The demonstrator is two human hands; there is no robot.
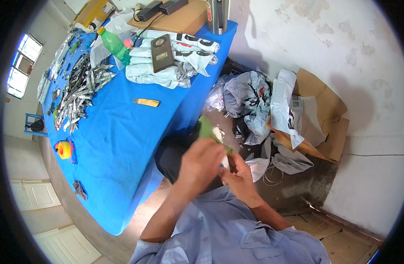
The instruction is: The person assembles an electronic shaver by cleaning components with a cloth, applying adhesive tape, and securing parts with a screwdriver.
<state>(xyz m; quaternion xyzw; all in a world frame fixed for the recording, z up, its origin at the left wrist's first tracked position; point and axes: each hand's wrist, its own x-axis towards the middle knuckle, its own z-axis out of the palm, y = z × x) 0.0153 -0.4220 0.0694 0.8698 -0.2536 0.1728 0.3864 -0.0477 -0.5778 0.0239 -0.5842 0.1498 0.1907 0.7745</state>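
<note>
In front of my lap, my right hand (240,178) pinches a small, soft-looking green and white piece (205,127), thumb and fingers closed. Close against it on the left, my left hand (201,160) is smeared by motion, its fingers curled over the same piece. The green part sticks up beyond my left fingers, and a white part shows between the two hands. Its exact kind is too blurred to make out. Both hands are off the table, to the right of its edge.
On the blue-covered table (118,145) lie a yellow-handled blade (147,102), a pile of silvery strips (81,90), yellow tape (63,150), a green bottle (114,45) and stacked plastic bags (153,79) under a dark device (162,53). An open cardboard box (327,114) and crumpled bags (248,94) stand right.
</note>
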